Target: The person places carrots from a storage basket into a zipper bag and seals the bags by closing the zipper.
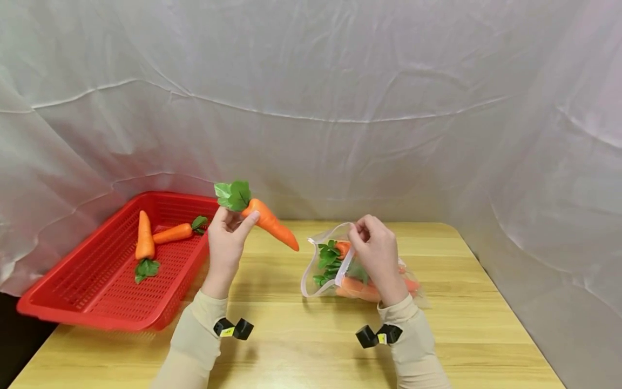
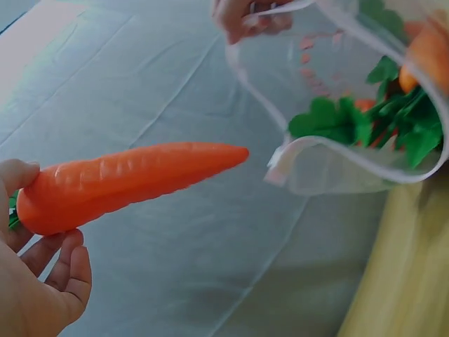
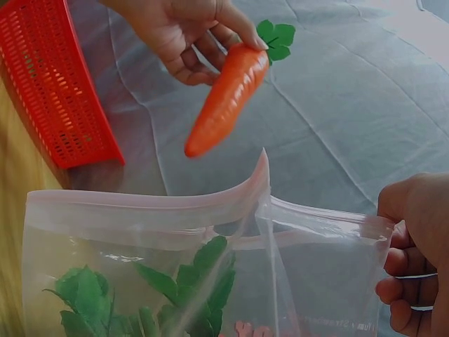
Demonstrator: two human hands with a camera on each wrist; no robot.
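Holding carrot [image 1: 270, 219], pinching zip bag [image 1: 340, 267], print unreadable

— What is the person wearing?

— Long beige sleeves, snug and softly creased, ending just short of the left hand [image 1: 227, 241] and the right hand [image 1: 376, 254], which are bare.

— Anything on the wrists?

— On each cuff, on the side nearer the table edge [image 1: 291, 373], sits a small black blocky device with a yellow-white label between its two halves.
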